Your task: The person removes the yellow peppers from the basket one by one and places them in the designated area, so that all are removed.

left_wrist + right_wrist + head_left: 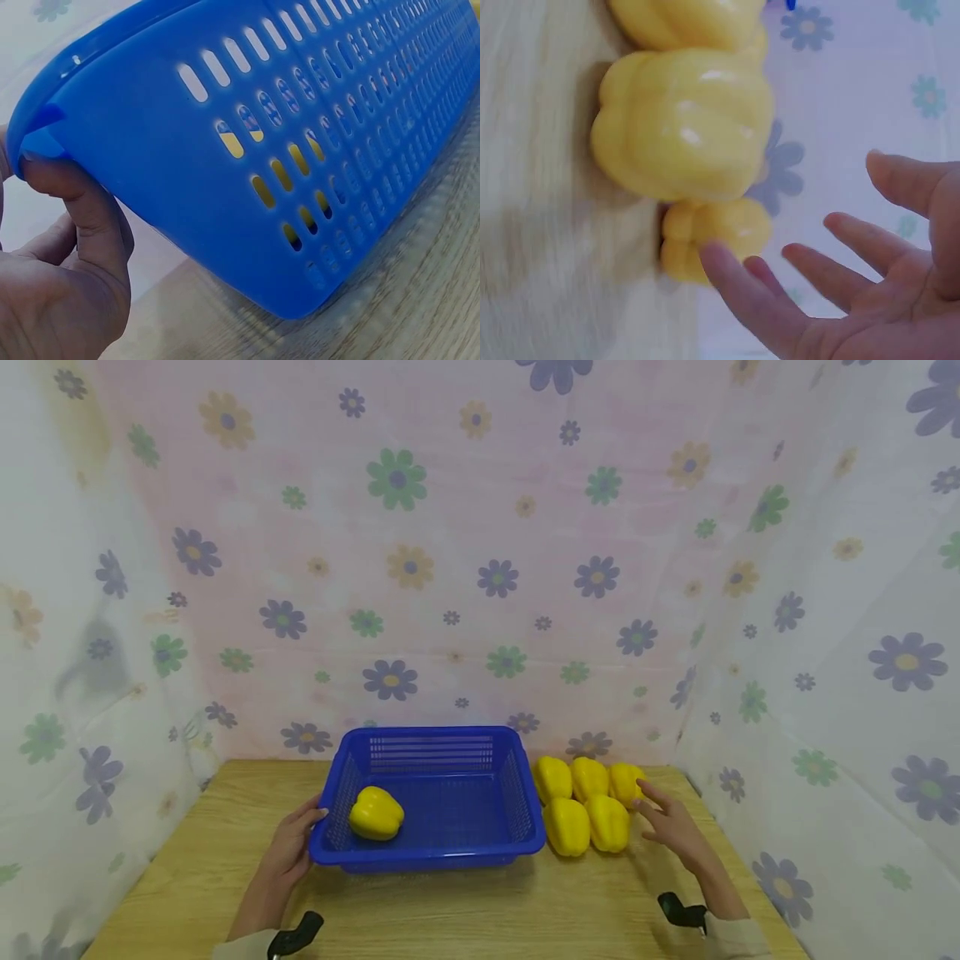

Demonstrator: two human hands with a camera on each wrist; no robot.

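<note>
A blue plastic basket stands on the table, with one yellow bell pepper lying inside at its left. My left hand grips the basket's left rim; in the left wrist view, fingers curl under that rim. Several more yellow bell peppers are grouped just right of the basket in two rows. Beside the rightmost of them is my right hand, holding nothing. Its fingers are spread and slightly bent in the right wrist view, with the near bell pepper beyond the fingertips.
The wooden table runs back to a flower-printed cloth, which also hangs at both sides. Basket and back-row peppers stand near the table's far edge. A black strap end sticks out at the right wrist, another at the left.
</note>
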